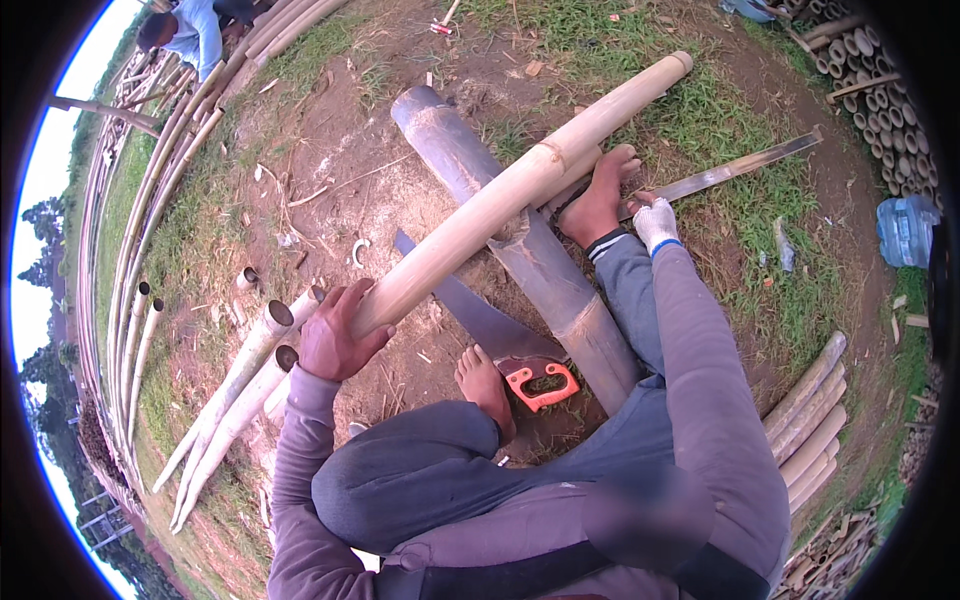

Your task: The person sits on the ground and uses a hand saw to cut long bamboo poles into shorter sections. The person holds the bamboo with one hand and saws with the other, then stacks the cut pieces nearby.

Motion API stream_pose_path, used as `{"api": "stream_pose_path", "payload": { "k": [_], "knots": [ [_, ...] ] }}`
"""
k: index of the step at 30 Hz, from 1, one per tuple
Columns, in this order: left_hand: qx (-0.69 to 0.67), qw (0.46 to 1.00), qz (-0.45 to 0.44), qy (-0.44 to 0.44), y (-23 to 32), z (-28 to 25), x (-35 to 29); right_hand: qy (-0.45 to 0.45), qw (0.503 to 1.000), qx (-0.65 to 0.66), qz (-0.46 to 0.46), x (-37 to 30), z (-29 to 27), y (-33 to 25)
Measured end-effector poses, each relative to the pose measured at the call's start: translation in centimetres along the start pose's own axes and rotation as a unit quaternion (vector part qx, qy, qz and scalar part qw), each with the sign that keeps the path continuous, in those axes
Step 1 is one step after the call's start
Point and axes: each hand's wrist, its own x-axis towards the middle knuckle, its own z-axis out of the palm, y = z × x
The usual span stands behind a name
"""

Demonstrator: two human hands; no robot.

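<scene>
A pale bamboo pole [480,225] slants across a thicker, darker bamboo log [560,290] lying on the ground. My left hand [340,332], bare, is closed around the near end of the pale pole. Beyond the log, my right hand [656,222], in a white glove with fingertips showing, grips a long flat bamboo strip [740,172] near its near end. My right foot [597,200] is against the pole, beside the log. A handsaw [545,386] with an orange handle lies left of the log; its blade passes partly under the pole.
Several cut bamboo poles [235,370] lie at left, and shorter pieces [810,425] at right. Stacked bamboo [872,95] and a blue water jug [905,232] stand at far right. Another person [190,35] works at top left. My left foot [485,392] is near the saw.
</scene>
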Motion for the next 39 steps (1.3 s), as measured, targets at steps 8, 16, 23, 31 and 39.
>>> {"api": "stream_pose_path", "payload": {
  "k": [8, 16, 23, 31, 39],
  "knots": [
    [-0.023, 0.997, -0.008, 0.073, 0.5, 0.1, 0.3, 0.157, 0.963, -0.123, 0.178, -0.1, -3.7, -0.9],
    [-0.047, 0.996, -0.027, 0.068, 0.0, 0.6, -0.6, 0.014, 0.947, 0.128, 0.294, 0.3, 0.3, -2.6],
    [-0.068, 0.995, -0.002, 0.075, -0.3, 0.5, 0.3, 0.284, 0.866, 0.348, 0.218, 3.7, -4.4, 8.7],
    [-0.021, 0.997, 0.019, 0.068, -0.2, -0.1, 0.1, 0.123, 0.688, 0.706, 0.116, -6.4, -11.8, -7.0],
    [-0.014, 0.988, 0.154, 0.020, 7.0, -3.7, 3.7, 0.193, 0.899, 0.374, 0.123, -18.9, -5.3, -12.9]
  ]
}}
